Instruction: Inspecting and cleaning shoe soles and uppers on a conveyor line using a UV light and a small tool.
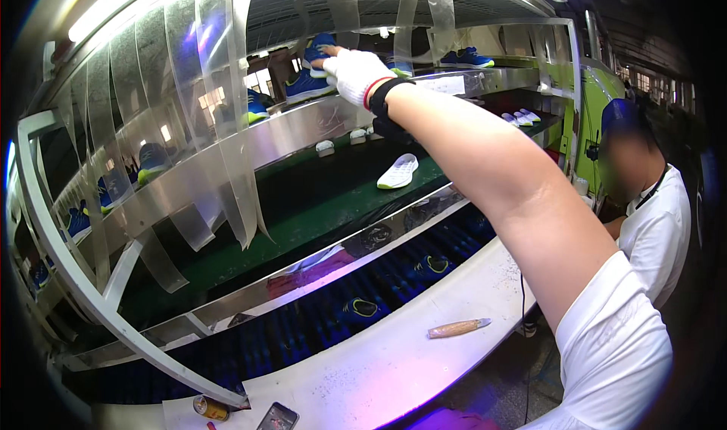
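Observation:
My right arm stretches up and across to the upper shelf. My right hand point(357, 75) wears a white glove with a red cuff edge and bare fingertips, and a black band is round the wrist. Its fingers are closed on a blue sneaker point(319, 43), tilted above the metal upper shelf point(291, 133). Just below it another blue sneaker point(304, 86) rests on that shelf. My left hand is out of view. On the green belt point(333, 203) beneath lies a white shoe sole point(398, 172).
Clear plastic strips point(178, 119) hang at the left behind a white frame point(113, 282). Dark shoe uppers point(362, 307) lie on the lower conveyor. A wooden-handled knife point(454, 329), a can point(210, 408) and a phone point(278, 417) are on the white table. A co-worker point(657, 218) is at the right.

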Tool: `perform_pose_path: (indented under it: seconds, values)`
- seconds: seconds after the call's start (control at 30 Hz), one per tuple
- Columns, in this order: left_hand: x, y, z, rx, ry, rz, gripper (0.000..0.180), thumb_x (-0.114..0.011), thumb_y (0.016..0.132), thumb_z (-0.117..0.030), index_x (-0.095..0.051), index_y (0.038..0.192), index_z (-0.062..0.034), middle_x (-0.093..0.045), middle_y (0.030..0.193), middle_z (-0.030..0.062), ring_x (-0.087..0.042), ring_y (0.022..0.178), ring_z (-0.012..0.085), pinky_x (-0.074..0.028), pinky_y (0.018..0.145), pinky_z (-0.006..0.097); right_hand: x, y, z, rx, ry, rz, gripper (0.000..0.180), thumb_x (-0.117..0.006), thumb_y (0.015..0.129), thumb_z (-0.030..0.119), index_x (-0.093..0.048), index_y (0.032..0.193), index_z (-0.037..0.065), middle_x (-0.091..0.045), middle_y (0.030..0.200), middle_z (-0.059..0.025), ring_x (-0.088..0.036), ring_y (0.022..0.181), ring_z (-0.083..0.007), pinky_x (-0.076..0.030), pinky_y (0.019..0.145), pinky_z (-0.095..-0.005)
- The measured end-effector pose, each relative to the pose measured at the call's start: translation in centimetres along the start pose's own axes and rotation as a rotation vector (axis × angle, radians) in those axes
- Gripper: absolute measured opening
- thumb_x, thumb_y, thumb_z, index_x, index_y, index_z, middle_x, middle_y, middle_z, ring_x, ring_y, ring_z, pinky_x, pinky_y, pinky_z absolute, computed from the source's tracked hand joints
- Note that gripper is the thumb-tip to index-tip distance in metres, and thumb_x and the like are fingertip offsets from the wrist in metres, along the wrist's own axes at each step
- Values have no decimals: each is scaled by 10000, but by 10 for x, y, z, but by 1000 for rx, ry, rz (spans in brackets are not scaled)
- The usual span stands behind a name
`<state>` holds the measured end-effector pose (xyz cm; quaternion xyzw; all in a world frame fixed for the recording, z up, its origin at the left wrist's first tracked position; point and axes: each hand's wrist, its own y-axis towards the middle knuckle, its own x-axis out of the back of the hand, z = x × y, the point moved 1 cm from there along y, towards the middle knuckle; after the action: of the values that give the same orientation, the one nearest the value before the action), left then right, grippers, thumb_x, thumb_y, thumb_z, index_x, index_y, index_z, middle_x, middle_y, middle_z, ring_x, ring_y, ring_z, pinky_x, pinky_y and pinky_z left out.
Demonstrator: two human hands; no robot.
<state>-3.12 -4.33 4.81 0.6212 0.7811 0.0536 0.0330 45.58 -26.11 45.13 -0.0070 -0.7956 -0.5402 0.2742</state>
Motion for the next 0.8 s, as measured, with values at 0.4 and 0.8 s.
perform_pose_path:
  seconds: [0.4, 0.8]
  values:
    - [30, -11, 47, 217, 37, -214, 354, -543, 1146, -264, -650, 982, 31, -760, 873, 143, -701, 775, 174, -563, 774, 310, -47, 13, -35, -578, 151, 430, 594, -455, 1036, 452, -657, 1426, 52, -667, 1407, -253, -666, 1274, -423, -508, 1089, -497]
    - [-3, 21, 59, 301, -100, -154, 180, -604, 1111, -165, -658, 1063, 0, -749, 938, 99, -707, 844, 177, -577, 806, 317, -23, -27, 6, -232, 223, 235, 560, -514, 1012, 536, -682, 1372, 141, -690, 1277, -225, -635, 1266, -377, -474, 1108, -485]
